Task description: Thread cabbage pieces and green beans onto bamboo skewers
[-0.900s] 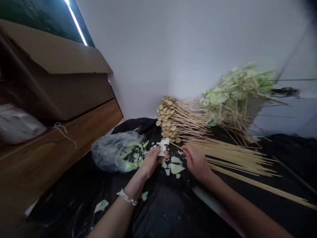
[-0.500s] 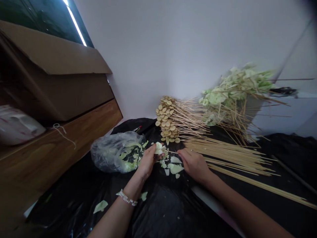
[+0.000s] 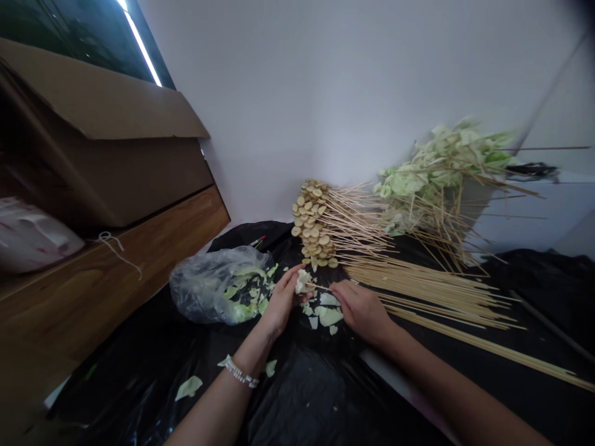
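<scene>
while the left hand (image 3: 281, 303) cradles a small, crumpled piece of whitish-green leaf (image 3: 302, 282) between thumb and fingers, the right hand (image 3: 365, 310) is closed on a thin, straight, pale wooden stick (image 3: 320, 286), as i view both from my distant post. the stick's far end meets the leaf at the left hand; how deep it goes, i cannot tell.

items, by place:

under both hands: one creased, glossy black plastic sheet (image 3: 297, 390).

on the left wrist: one bracelet of white beads (image 3: 240, 373).

between the hands, on the sheet: several flat, pale green leaf scraps (image 3: 329, 316).

beside the left forearm: one loose pale green leaf piece (image 3: 189, 388).

left of the left hand: one clear, crumpled plastic bag (image 3: 195, 282), green leaf bits at its near side.

beyond the hands, by the white wall (image 3: 288, 99): one dense stack of round, flat, tan slices (image 3: 313, 217), sticks pointing right.

right of the right hand: many long, pale wooden sticks (image 3: 432, 291), laid side by side.

farther back, right: one heap of pale green leaves with sticks (image 3: 446, 158).

upper left: one brown cardboard box (image 3: 134, 176), flap raised; i cannot see inside.
</scene>
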